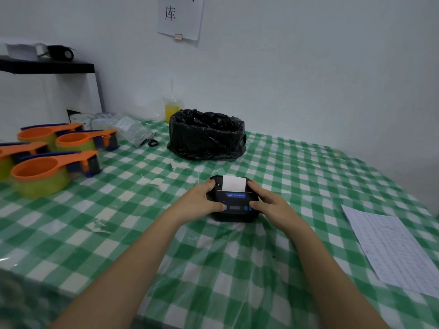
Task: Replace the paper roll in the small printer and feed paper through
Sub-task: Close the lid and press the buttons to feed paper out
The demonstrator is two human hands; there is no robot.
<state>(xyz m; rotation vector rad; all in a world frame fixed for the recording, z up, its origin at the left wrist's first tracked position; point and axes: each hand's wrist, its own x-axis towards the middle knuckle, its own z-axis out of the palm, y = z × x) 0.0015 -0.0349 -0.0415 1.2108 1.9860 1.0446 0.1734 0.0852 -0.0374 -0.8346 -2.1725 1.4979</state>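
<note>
I am viewing the checked table (308, 176), where the small black printer (234, 205) is sitting near the middle. My left hand (202, 198) and right hand (268, 200) are clamping its two sides, thumbs pressing the front panel. White paper (233, 183) is protruding from its slot.

the hands (202, 198) cover the printer's (234, 203) sides; its label is unreadable. the wall notice (181, 17) and printed sheet (394, 252) run off frame.
</note>
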